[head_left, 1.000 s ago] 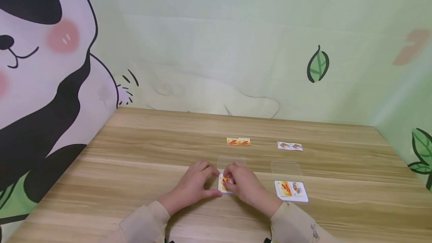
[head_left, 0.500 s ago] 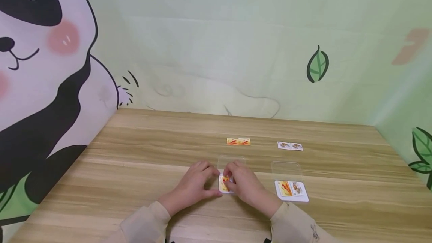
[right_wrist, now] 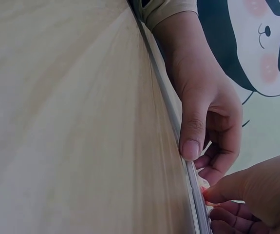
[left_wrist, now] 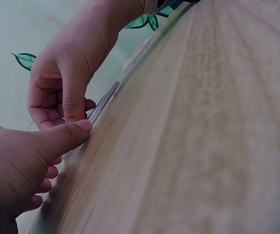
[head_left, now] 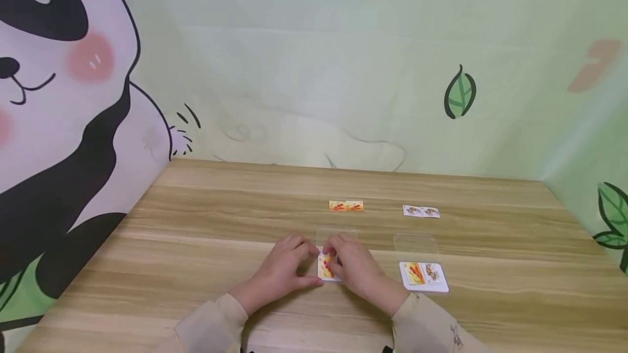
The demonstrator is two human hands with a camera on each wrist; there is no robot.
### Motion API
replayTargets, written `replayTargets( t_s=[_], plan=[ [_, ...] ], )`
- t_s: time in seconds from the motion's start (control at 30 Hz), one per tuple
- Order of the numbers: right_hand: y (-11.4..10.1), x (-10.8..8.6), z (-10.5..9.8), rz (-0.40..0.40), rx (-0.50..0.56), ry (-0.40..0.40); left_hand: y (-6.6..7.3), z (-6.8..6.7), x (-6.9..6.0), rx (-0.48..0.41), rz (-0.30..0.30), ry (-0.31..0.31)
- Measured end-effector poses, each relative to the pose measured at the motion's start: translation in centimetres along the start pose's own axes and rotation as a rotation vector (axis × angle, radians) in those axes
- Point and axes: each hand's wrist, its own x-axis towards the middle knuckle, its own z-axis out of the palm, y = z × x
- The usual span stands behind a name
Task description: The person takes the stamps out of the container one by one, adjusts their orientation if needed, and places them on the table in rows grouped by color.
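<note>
In the head view, my left hand (head_left: 279, 268) holds the left side of a small white case, its index finger at the back edge and thumb at the front edge. Over that case, my right hand (head_left: 360, 271) has curled fingers, with thumb and index finger on a yellow-red picture card (head_left: 324, 268) lying at its left side. The case's right part is hidden by the right hand. In the left wrist view, the left thumb touches the thin case (left_wrist: 104, 103). The right wrist view shows the right thumb against the card (right_wrist: 204, 187).
A clear lid (head_left: 337, 235) lies behind the held case. To the right, a second white case (head_left: 432, 288) holds two picture cards, with a clear lid (head_left: 417, 247) behind it. Farther back lie a yellow-red card pair (head_left: 346, 206) and a white card pair (head_left: 421, 212).
The head view has shifted slightly. Both hands stay nearly where they were, with only a slight movement of the right fingertips over the card.
</note>
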Motion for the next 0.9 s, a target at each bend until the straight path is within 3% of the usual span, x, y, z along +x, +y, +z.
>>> replayTargets(
  t_s=[0.4,0.9],
  plan=[
    [-0.3,0.1,-0.2,-0.029,-0.004,0.026,-0.1,0.0,0.0,0.007,0.008,-0.002],
    [-0.6,0.1,-1.4,-0.010,0.000,-0.015,0.0,-0.1,0.0,0.011,0.009,0.006]
  ],
)
